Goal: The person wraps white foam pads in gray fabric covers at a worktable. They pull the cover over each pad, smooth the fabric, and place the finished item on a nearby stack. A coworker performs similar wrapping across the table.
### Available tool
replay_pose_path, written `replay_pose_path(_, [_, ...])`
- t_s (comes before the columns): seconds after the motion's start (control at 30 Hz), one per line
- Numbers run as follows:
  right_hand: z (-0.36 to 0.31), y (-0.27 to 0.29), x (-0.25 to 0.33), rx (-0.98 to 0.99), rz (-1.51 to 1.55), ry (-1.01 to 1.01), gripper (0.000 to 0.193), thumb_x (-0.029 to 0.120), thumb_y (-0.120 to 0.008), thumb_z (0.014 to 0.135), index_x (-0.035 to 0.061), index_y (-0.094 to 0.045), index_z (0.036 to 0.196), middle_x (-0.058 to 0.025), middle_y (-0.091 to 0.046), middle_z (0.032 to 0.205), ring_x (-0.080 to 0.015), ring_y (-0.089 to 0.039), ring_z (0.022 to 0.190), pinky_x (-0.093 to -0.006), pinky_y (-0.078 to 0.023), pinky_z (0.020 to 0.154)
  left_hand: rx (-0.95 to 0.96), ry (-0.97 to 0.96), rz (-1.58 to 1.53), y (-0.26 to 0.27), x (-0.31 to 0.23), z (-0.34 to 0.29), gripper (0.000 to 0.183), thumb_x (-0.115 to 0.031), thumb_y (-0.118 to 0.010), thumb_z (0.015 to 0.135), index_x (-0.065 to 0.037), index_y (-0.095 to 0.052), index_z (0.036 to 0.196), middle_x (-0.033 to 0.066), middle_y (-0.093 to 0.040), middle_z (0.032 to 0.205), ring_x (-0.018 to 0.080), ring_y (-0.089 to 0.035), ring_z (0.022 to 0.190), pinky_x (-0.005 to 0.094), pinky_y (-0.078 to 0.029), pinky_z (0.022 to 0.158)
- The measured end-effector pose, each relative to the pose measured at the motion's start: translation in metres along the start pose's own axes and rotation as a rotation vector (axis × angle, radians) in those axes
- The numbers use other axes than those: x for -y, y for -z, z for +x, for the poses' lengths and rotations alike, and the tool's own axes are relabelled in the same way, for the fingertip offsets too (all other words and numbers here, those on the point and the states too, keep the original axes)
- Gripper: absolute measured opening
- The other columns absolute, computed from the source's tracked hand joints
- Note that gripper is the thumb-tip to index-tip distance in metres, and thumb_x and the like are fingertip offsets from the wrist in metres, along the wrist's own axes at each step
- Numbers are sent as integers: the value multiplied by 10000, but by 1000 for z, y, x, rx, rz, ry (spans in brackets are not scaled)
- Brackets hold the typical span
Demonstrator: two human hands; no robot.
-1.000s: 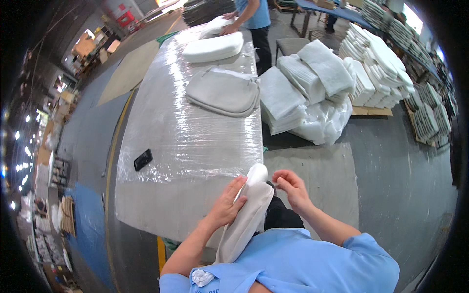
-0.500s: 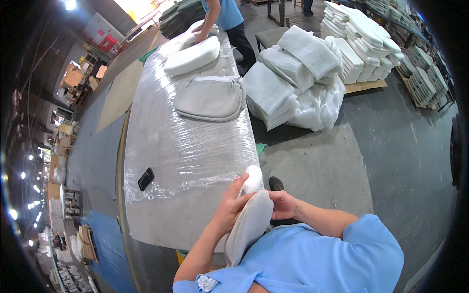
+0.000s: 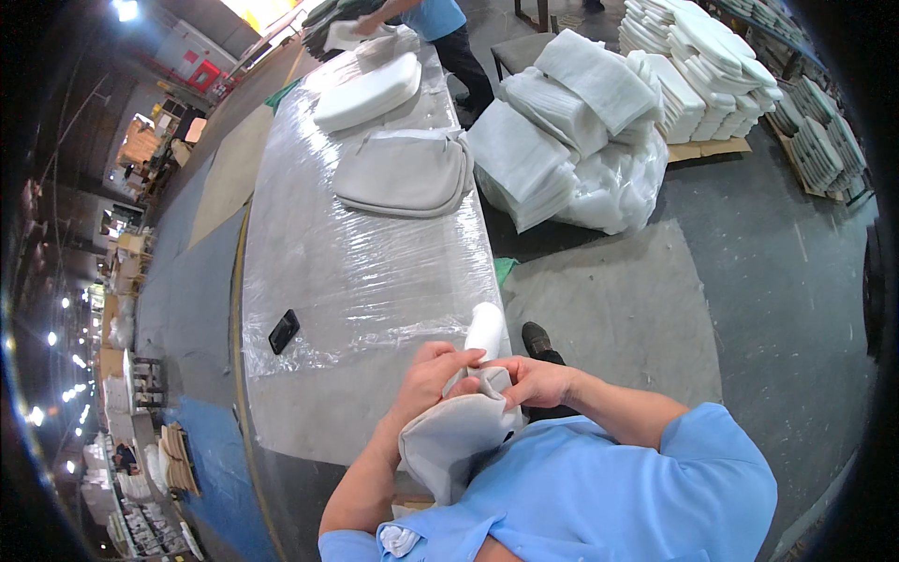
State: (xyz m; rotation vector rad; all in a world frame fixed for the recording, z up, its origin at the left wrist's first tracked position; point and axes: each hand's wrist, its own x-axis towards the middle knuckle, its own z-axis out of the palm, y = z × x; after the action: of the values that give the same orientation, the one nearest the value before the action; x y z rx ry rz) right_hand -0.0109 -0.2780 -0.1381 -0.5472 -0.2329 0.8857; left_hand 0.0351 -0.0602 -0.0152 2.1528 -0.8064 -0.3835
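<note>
A grey fabric cover (image 3: 449, 436) was held bunched at the near right corner of the counter (image 3: 309, 403), close to the blue shirt (image 3: 599, 487). Its folded edge was pinched narrowly by the left grip (image 3: 433, 379) and the right grip (image 3: 538, 382), set close together. A rounded end of a white foam pad (image 3: 484, 328) projected past the fingers; how far it was hidden by the cover could not be told. Slippage was judged the chief risk: were either pinch relaxed, the fold might be lost. Through uneven pulling, the fabric could be creased or its edge strained; by a knock, the pad might be tipped off the counter.
</note>
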Motion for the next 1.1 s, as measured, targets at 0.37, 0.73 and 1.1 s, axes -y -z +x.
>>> replay_pose_path(0.37, [-7,-61,15,-402,-825,12,405,150,-832,835,20,-627,1158,-77,-693,1082,-155,-640,1013,-312,-520,876,351,141,119,24,-3,-2,413,-467,-809,855,-64,-723,845,105,-619,795,290,-564,843,402,-462,785])
replay_pose_path(0.73, [-10,3,13,29,191,-275,515,326,-733,989,22,-594,1381,-64,-670,1329,-204,-615,1241,-398,-445,1101,363,338,-451,15,8,-3,322,-331,-790,935,-35,-675,877,-36,-584,763,77,-508,736,285,-411,637])
replay_pose_path(1.1, [9,-30,1,-397,-564,-63,278,134,-811,879,23,-680,1098,-42,-735,981,-147,-685,892,-332,-540,800,477,754,-601,18,2,10,237,-267,-701,1013,-33,-680,984,-6,-674,872,79,-589,805,272,-496,725])
